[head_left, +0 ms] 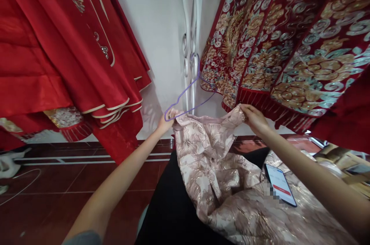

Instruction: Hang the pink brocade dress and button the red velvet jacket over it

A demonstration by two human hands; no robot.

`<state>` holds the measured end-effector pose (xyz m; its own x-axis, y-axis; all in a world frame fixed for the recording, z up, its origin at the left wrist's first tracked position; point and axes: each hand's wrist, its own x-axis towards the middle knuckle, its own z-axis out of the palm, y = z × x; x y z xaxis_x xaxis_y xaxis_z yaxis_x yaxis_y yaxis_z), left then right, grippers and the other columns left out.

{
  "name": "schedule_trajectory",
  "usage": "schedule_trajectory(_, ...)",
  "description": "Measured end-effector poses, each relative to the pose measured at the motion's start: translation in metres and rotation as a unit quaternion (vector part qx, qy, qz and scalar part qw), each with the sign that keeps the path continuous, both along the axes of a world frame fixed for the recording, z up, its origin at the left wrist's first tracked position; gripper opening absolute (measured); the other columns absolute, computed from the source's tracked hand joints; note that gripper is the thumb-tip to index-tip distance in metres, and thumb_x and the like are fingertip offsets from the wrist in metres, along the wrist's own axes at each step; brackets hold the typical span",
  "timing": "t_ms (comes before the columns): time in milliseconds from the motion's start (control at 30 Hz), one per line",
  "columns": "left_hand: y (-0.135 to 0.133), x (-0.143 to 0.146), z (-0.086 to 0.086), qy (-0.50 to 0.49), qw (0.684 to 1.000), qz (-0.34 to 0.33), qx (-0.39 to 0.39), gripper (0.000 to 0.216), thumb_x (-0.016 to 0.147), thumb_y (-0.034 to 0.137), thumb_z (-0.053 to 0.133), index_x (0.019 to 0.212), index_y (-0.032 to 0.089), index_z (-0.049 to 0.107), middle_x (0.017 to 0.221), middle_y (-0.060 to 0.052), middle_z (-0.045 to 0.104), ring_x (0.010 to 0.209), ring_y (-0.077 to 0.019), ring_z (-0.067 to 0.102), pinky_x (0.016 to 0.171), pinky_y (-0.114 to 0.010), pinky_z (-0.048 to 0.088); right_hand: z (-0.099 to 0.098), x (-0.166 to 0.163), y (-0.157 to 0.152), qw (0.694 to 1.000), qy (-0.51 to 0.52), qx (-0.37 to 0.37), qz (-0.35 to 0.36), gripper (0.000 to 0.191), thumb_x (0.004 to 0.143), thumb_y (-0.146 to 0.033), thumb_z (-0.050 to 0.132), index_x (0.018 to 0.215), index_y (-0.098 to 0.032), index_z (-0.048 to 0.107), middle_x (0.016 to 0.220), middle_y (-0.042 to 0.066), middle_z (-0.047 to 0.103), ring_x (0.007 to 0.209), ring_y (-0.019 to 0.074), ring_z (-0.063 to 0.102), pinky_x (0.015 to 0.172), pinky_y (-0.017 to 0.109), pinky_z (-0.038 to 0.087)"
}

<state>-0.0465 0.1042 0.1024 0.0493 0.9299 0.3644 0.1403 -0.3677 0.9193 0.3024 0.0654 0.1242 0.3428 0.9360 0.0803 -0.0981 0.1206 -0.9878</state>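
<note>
A pale pink brocade dress [193, 141] with a metallic floral pattern lies across my lap, its top edge raised and spread between my hands. On one side, my left hand [170, 119] is closed on a corner of the dress. The left end of a thin purple hanger [180, 98] overlaps these fingers; whether they grip it too I cannot tell. The hanger's hook reaches up by the white metal bars, and its right arm passes behind the dress top. My right hand [256, 119] pinches the opposite top corner between thumb and fingers.
Red garments [115, 63] hang at the left, and a red embroidered skirt [274, 44] hangs at the right. White scrolled metal bars [186, 44] stand against the wall between them. A lit phone [280, 185] rests on the dress. Dark red tiles [115, 179] cover the floor.
</note>
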Motion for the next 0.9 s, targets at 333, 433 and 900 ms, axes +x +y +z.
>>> schedule_trajectory(333, -0.033, 0.023, 0.016, -0.143, 0.980, -0.125, -0.060, 0.028, 0.075, 0.043, 0.065, 0.091, 0.020, 0.068, 0.104, -0.006, 0.066, 0.103, -0.0223, 0.057, 0.090, -0.031, 0.040, 0.004, -0.020, -0.005, 0.999, -0.024, -0.011, 0.030, 0.036, 0.058, -0.048, 0.074, 0.081, -0.022, 0.063, 0.072, -0.004, 0.059, 0.061, 0.0095, 0.050, 0.050, 0.018, 0.040)
schedule_trajectory(433, -0.019, 0.026, 0.019, -0.269, 0.959, -0.057, -0.066, 0.025, 0.069, 0.036, 0.071, 0.086, 0.019, 0.067, 0.085, -0.002, 0.065, 0.081, -0.0146, 0.058, 0.078, -0.025, 0.041, 0.003, -0.019, -0.005, 0.999, -0.023, -0.022, 0.005, 0.030, 0.062, -0.044, 0.071, 0.081, -0.022, 0.062, 0.069, -0.004, 0.058, 0.057, 0.0092, 0.050, 0.047, 0.017, 0.040)
schedule_trajectory(900, -0.004, 0.001, 0.030, -0.315, 0.944, -0.043, -0.087, 0.023, 0.063, 0.027, 0.074, 0.082, 0.014, 0.069, 0.082, -0.003, 0.067, 0.080, -0.0147, 0.058, 0.078, -0.025, 0.039, -0.011, 0.014, 0.008, 0.988, 0.049, 0.011, -0.148, 0.020, 0.065, -0.036, 0.067, 0.080, -0.024, 0.061, 0.075, 0.000, 0.061, 0.057, 0.0114, 0.053, 0.043, 0.020, 0.044)
